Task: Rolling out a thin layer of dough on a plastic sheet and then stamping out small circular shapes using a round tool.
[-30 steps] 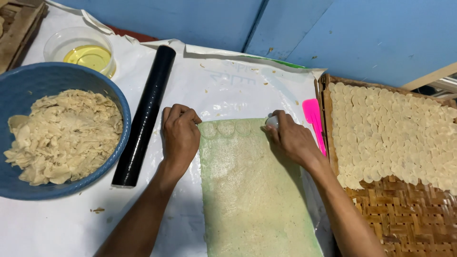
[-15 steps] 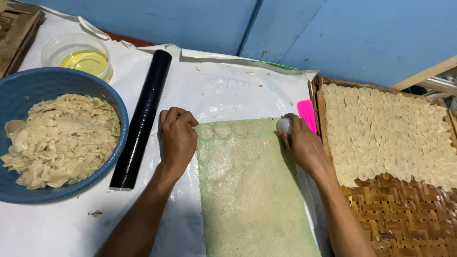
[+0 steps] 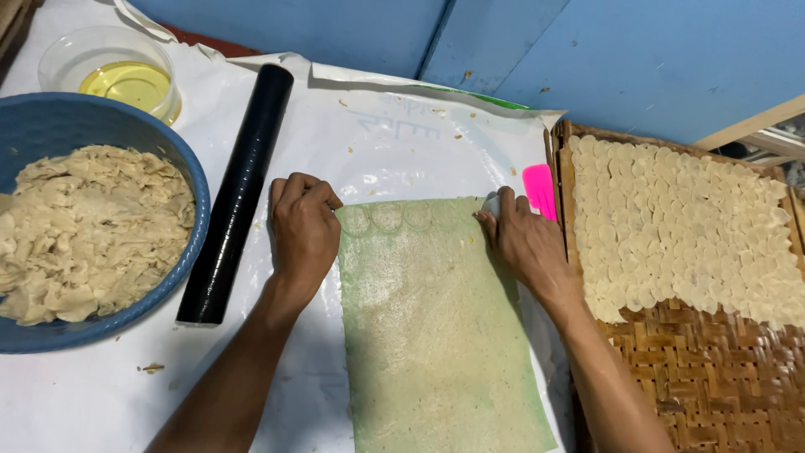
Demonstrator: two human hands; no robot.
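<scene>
Left hand (image 3: 303, 228) curled into a loose fist, knuckles down on the left edge of the thin dough sheet (image 3: 436, 335), apparently pinning it flat on the counter (image 3: 402, 143). Right hand (image 3: 524, 243) pinches a small pale cutter (image 3: 492, 204) at the sheet's top right corner, ending a row of stamped circles. Cut rounds sit on the woven tray (image 3: 721, 361) at right, within reach; black roller (image 3: 239, 193) parked left.
</scene>
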